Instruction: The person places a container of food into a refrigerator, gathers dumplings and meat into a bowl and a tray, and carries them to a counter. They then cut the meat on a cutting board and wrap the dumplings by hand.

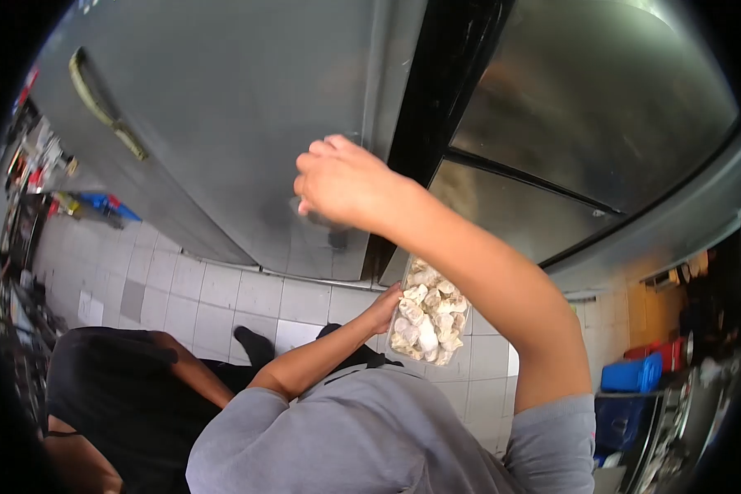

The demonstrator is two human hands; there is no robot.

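Underfoot, pale tiled floor, possibly kitchen.

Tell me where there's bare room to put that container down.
Bare patches: white floor tiles between the steel fridge door and the person in black. Crowded: left wall clutter, blue crates right. The left hand holds the container.

Pale tiled floor, square tiles. Blue crate at right, red container just behind it. Another person in a black top, lower left. Cluttered shelving along the left edge; blue item on the floor nearby.
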